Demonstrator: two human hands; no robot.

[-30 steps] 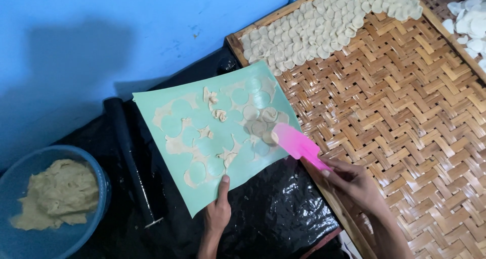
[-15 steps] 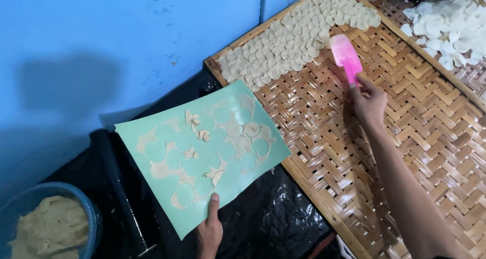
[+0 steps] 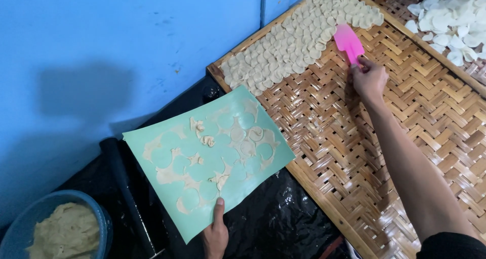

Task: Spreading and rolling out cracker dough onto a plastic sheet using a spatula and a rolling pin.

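- Head view: the right hand (image 3: pixel 369 79), upper right of the frame, has its fingers clamped on a pink spatula (image 3: pixel 348 42), whose blade lies at the edge of the pale dough rounds (image 3: pixel 298 41) on the woven bamboo tray (image 3: pixel 405 137).
- The left hand (image 3: pixel 216 234), bottom centre, pinches the near edge of a green mat (image 3: pixel 207 157) carrying dough scraps.
- Lower left: a blue bowl (image 3: pixel 104 223) of dough beside a black rolling pin (image 3: pixel 124 188).
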